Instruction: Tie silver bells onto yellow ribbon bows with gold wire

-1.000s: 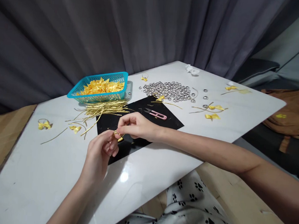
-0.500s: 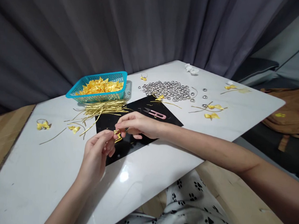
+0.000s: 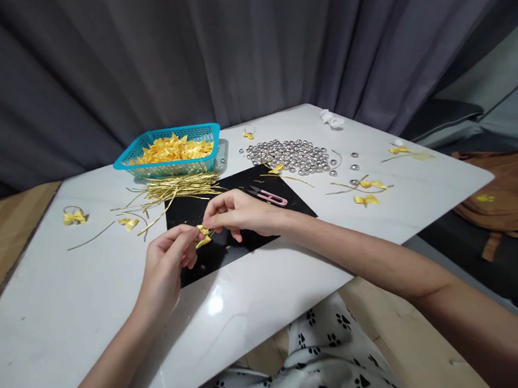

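Bow in hand: a yellow bow (image 3: 203, 241) with a thin gold strand is sitting between the two sets of fingertips, hanging partly below them over the black mat (image 3: 213, 259).
Left fingers: the thumb and index of the left hand (image 3: 165, 263) are closing tightly on the bow's left end, while the other fingers are curling beneath.
Right fingers: the thumb and index of the right hand (image 3: 239, 211) are pinching at the bow's upper right, tips nearly meeting; exactly which bit they are gripping is too small to tell.
Gap between hands: the fingertips are almost touching, with the bow bridging them.
Snips: pink snips (image 3: 273, 198) are lying on the mat beyond the right hand.
Gold wires: a bundle of gold wires (image 3: 184, 187) is lying beyond the hands, in front of the blue basket (image 3: 203, 133).
Beads: silver beads (image 3: 292, 156) are lying piled behind the mat.
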`<state>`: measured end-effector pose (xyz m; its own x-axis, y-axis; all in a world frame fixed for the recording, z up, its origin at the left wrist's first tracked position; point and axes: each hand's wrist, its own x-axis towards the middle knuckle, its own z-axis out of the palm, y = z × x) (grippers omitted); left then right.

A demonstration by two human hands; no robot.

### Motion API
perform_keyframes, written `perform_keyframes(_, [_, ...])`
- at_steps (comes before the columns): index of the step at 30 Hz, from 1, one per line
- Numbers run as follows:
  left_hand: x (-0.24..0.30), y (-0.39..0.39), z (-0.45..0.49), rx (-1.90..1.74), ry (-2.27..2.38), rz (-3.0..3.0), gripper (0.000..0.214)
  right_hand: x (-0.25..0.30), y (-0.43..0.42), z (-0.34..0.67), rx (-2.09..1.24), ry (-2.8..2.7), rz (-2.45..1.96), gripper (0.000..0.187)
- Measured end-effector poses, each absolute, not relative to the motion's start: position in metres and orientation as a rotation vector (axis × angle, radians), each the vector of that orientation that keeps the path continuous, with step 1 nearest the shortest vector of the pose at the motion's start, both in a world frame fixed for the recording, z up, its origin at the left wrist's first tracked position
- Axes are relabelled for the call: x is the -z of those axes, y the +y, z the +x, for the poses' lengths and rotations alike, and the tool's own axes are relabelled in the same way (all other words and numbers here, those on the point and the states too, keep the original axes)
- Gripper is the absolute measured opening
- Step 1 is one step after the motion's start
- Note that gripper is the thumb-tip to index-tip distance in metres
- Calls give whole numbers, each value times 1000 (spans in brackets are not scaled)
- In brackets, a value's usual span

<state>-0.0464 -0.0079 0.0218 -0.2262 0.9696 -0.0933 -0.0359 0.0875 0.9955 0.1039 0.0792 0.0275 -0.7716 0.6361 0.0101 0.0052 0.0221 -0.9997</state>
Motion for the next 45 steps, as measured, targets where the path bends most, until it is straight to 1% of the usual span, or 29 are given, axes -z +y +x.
perform_keyframes(13, [-22, -7, -46, -1346, 1380, 1024, 17, -30, 81, 106, -1741, -1895, -647, 8])
perform_keyframes(20, [-23, -7, -47, -1327, 1410, 1065, 17, -25, 79, 105, -1703, -1950, -661, 19])
perform_keyframes(22, [-23, -6, -48, -1320, 1418, 1089, 17, -27, 78, 106, -1683, -1975, -659, 18])
perform_keyframes(28, [-20, -5, -50, -1292, 1461, 1153, 19, -31, 75, 104, -1469, -2114, -537, 7])
perform_keyframes(31, [-20, -4, -51, -1422, 1501, 1168, 15, -33, 77, 103, -1303, -2109, -594, 7])
perform_keyframes(34, [-21, -1, -54, -1491, 1644, 1272, 21, -37, 82, 106, -1207, -2035, -668, 8])
perform_keyframes(37, [-17, 2, -58, -1197, 1848, 1595, 25, -42, 88, 109, -1245, -1929, -727, 9])
perform_keyframes(40, [-8, 6, -61, -868, 1938, 1858, 28, -43, 92, 109, -1292, -1833, -747, 10])
perform_keyframes(42, [-3, 8, -62, -809, 1966, 1917, 26, -43, 94, 108, -1296, -1808, -763, 11])
perform_keyframes(45, [-2, 10, -66, -840, 1951, 1869, 21, -41, 95, 107, -1299, -1802, -779, 11])
